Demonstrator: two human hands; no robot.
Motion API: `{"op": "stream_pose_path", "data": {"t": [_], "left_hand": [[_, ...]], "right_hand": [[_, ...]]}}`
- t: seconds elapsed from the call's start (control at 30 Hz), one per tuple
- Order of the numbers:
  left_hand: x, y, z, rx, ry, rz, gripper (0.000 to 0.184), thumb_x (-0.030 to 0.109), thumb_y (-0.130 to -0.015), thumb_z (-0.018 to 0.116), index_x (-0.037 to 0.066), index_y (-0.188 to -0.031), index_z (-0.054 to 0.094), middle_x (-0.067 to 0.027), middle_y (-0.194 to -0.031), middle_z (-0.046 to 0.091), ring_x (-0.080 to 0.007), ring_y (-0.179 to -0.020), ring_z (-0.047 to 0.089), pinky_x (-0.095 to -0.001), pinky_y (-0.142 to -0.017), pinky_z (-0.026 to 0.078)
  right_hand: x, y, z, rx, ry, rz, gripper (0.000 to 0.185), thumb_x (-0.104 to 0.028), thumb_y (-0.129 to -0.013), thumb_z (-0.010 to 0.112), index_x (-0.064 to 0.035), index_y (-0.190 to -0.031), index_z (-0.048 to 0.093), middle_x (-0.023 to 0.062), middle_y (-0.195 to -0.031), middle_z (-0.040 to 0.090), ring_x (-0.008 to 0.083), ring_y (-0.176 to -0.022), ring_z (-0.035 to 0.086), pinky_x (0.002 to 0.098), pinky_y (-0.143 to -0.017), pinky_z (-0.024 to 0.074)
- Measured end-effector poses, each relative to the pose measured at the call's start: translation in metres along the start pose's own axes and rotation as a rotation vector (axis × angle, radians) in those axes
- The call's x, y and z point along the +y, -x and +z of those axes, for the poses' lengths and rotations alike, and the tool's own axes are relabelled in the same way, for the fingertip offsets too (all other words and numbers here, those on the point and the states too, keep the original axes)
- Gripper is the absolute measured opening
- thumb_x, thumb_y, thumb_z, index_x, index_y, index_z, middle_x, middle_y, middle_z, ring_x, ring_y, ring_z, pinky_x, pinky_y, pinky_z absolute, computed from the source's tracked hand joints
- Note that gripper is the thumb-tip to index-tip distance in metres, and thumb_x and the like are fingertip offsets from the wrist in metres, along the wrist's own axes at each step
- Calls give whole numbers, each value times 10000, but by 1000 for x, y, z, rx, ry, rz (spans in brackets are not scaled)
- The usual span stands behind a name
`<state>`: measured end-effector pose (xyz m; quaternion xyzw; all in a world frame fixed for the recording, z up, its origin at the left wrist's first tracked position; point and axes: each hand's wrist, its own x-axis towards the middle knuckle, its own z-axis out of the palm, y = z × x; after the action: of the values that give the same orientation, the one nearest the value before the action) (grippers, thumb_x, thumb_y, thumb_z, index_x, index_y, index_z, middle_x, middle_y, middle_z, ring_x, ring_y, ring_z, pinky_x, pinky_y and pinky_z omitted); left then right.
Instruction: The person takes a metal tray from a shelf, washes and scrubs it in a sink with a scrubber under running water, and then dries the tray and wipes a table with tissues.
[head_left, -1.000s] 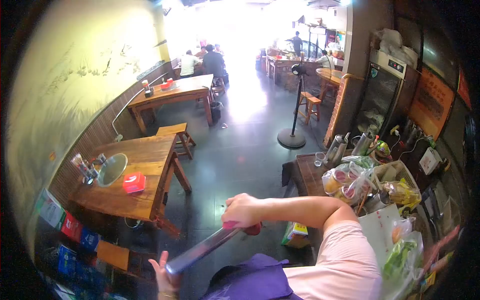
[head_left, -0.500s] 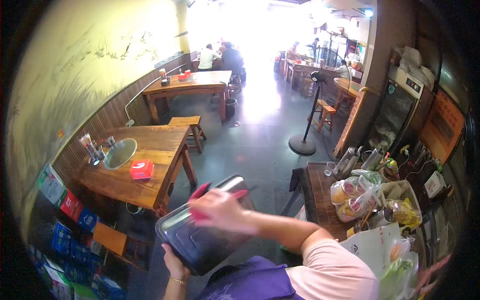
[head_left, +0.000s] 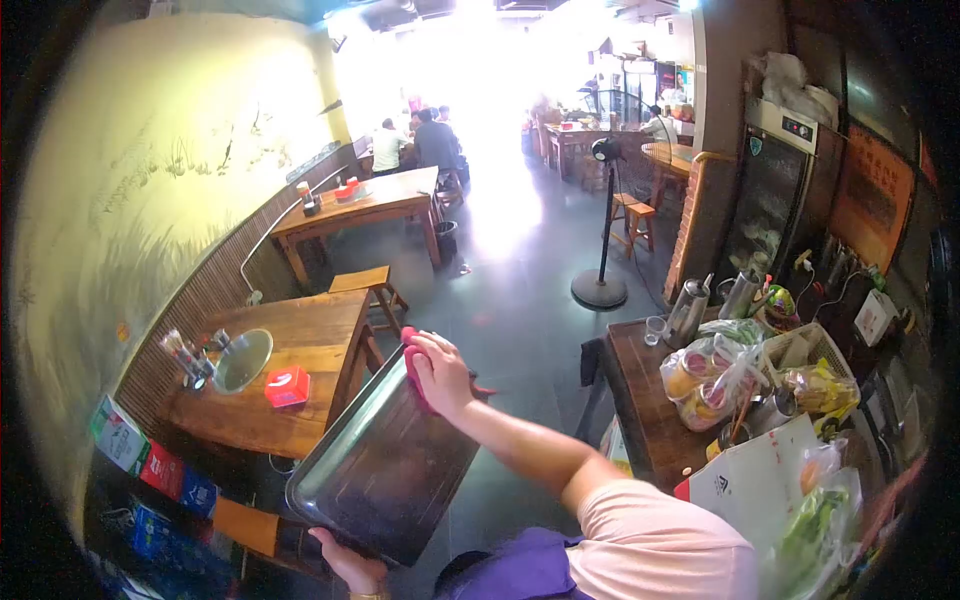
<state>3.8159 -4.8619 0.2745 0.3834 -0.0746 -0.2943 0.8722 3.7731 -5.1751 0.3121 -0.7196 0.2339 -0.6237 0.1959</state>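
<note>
Right hand (head_left: 440,375), fingers gripping a pink cloth (head_left: 415,378), had shifted to the upper edge of the metal tray (head_left: 385,465) mid-frame, apparently bringing wiping there; left hand (head_left: 352,566) clasped its lower edge.

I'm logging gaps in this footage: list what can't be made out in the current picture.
All in the head view:
Left hand: most fingers hidden behind the metal tray; forearm cut off by the bottom edge.
Pink cloth: its full shape, covered by the right hand.
Orange poster: lettering too small and dark to read.
Far end of the room: washed out by glare.
</note>
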Motion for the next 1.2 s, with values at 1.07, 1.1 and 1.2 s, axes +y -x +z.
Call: {"op": "stream_pose_path", "data": {"t": [1.07,1.1,1.2], "left_hand": [[-93,-74,-17,-12,163,-608,782,697,-892,261,94,-1333,493,-142,-1338,512,-369,-1204,483,-547,-1018,372],[-90,-63,8,91,149,-636,758,685,-898,270,115,-1352,478,-119,-1379,478,-354,-1256,434,-553,-1056,318],[-93,-52,38,185,100,-681,719,658,-914,280,137,-1378,454,-93,-1422,441,-337,-1309,386,-555,-1095,269]], "right_hand": [[8,151,-110,-323,18,-596,243,-176,-744,621,-101,-975,621,46,-918,601,235,-966,581,382,-841,466],[25,125,-127,-408,254,-540,129,-222,-790,596,-119,-866,584,33,-862,590,229,-861,587,389,-742,468],[113,76,-187,-255,586,-408,132,-268,-805,616,-164,-872,569,-2,-793,585,186,-729,555,347,-631,479]]}}
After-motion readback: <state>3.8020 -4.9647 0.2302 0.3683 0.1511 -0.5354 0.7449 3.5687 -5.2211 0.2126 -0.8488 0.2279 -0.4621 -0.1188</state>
